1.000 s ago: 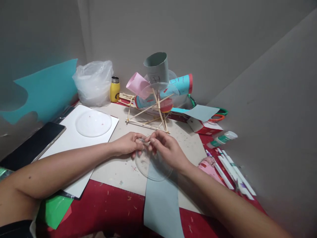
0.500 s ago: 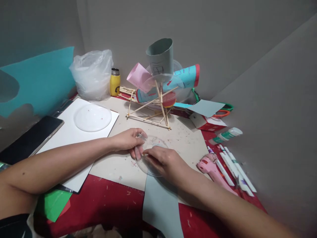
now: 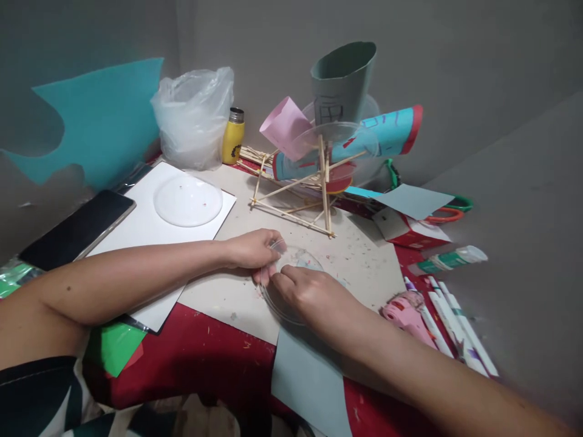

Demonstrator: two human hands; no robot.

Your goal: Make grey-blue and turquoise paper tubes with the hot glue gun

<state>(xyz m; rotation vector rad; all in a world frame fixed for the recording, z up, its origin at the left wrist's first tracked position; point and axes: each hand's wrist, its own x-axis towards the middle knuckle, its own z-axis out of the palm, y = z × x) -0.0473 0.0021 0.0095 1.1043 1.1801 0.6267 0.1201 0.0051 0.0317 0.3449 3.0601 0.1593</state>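
The fingers of the left hand (image 3: 252,250) pinch the near-left rim of a clear plastic disc (image 3: 296,267), while the right hand (image 3: 310,294) lies curled on top of it, fingertips at the same rim. The disc rests on beige card (image 3: 364,255) on the counter, near a stick frame (image 3: 296,200)

The left hand (image 3: 252,250) lies low with its forearm stretched across from the left, fingers curled and pinched together at the tips. The right hand (image 3: 311,295) comes from the lower right, palm down, its fingertips meeting those of the left hand.
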